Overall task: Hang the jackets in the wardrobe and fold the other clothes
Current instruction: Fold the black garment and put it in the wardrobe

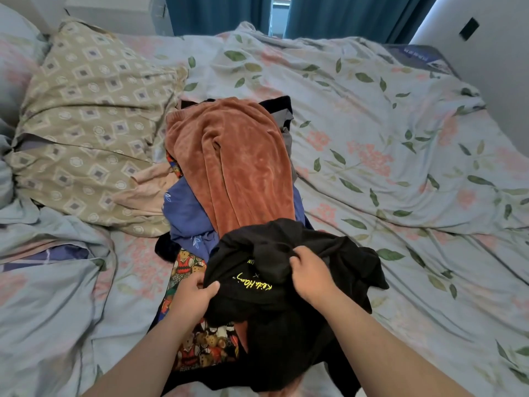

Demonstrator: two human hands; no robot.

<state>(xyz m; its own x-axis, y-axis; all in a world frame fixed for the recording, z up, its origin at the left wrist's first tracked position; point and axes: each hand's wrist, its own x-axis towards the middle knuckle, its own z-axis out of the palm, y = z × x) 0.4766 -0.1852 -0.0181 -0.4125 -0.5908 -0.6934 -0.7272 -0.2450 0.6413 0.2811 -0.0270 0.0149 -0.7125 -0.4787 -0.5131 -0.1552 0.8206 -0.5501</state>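
A pile of clothes lies in the middle of the bed. On its near end is a crumpled black garment (274, 310) with yellow lettering. My left hand (194, 293) pinches its left edge and my right hand (310, 275) grips a bunch of its fabric near the top. Behind it stretches a rust-brown velvety garment (237, 164). A blue patterned garment (186, 213) and a piece with a teddy-bear print (206, 345) lie underneath on the left. A dark garment (279, 106) shows at the far end of the pile.
The bed is covered by a crumpled floral duvet (386, 167). A beige patterned pillow (91, 121) lies at the left. Teal curtains (329, 15) hang behind the bed, and a white wall or door (486, 53) stands at the right.
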